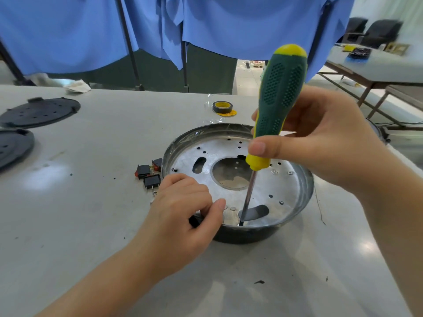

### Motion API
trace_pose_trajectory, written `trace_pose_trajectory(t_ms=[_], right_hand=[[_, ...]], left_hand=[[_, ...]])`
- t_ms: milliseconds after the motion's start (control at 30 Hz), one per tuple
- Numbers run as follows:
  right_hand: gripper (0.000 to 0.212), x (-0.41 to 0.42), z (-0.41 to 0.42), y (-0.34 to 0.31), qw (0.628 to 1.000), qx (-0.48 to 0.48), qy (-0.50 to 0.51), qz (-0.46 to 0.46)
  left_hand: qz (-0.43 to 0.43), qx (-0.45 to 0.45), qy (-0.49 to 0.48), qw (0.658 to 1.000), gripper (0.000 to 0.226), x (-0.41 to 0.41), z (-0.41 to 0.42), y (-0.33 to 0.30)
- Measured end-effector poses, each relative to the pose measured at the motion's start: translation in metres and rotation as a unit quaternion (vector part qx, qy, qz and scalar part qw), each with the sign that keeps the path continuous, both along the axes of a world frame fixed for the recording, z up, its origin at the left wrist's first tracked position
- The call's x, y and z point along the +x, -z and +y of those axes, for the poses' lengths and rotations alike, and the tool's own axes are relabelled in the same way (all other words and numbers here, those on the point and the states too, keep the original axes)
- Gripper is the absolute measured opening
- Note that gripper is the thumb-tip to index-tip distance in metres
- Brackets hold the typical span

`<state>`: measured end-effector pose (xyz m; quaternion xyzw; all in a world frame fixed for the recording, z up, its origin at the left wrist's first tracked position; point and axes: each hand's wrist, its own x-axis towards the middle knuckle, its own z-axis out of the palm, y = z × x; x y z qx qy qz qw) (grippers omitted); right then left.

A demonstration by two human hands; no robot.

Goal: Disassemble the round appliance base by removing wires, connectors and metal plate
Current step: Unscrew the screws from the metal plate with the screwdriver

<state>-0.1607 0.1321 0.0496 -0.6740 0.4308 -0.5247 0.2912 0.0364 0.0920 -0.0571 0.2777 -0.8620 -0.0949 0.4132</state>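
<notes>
Fingers and thumb of your right hand (320,143) curl round the green and yellow plastic-handled screwdriver (278,106), holding it almost upright with a slight lean. Its thin steel shaft runs down into the round black appliance base (304,191), and the tip meets the silver perforated metal plate (263,191) at the near side, just beside a dark oblong slot; a screw may sit under the tip, but the view is too small to tell.

Your left hand (183,211) rests on the near-left rim of the base, fingers curled, thumb and forefinger pinching something small and dark at the rim that you cannot make out here.

The base sits on the pale grey desk (91,225), right of its middle and toward the near edge. Touching or just beside its left wall lie three black rocker switches with red faces (148,173). Toward the far edge, beyond the base, a roll of black tape with a yellow core (222,107) lies flat. At the desk's far-left corner rest two flat black round plastic covers (40,112), one nearer than the other. Blue cloth (206,26) hangs behind the far edge.
</notes>
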Motion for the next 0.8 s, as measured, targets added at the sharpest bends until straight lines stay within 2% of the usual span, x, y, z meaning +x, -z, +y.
trace_pose_trajectory(t_ms=[300,433,533,667,800], right_hand=[[0.044,-0.006,0.002,-0.004,0.989,0.094,-0.107,-0.034],[0.038,-0.006,0.002,-0.003,0.990,0.109,-0.092,-0.021],[0.036,-0.003,0.001,-0.001,0.994,0.088,-0.058,-0.003],[0.032,-0.002,0.003,-0.004,0.996,0.065,-0.029,0.046],[0.036,-0.002,0.005,-0.006,0.997,0.043,-0.004,0.059]], left_hand=[[-0.011,0.026,0.018,0.999,0.042,0.001,0.002,-0.006],[-0.071,0.066,0.039,0.995,0.035,0.002,0.000,-0.020],[-0.096,0.140,0.048,0.984,0.025,0.000,0.002,-0.037],[-0.067,0.255,0.134,0.955,0.016,-0.010,-0.003,-0.054],[-0.037,0.406,0.240,0.881,0.022,-0.017,-0.017,-0.069]])
